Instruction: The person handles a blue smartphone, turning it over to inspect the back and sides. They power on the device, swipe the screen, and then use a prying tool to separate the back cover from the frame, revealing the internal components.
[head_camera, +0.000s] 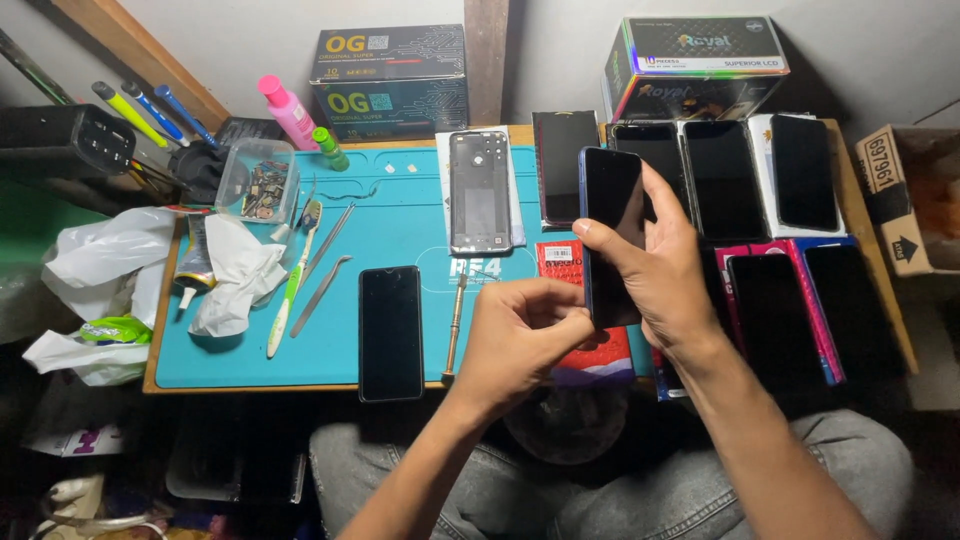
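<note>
1. A teal work mat (400, 225) covers the counter (150, 385).
2. On the mat lie a dark phone (391, 333) face up, a grey phone back frame (480, 192), a screwdriver (455, 325), two metal tweezers (322, 270) and a toothbrush (292, 280).
3. A clear plastic tub (257, 180) of small parts stands at the mat's far left corner, beside a pink bottle (288, 110).
4. Crumpled white tissue (235, 272) lies at the left edge.
5. Two dark cardboard boxes (392, 80) stand against the wall.
6. A row of dark screens (760, 180) fills the right side.
</note>
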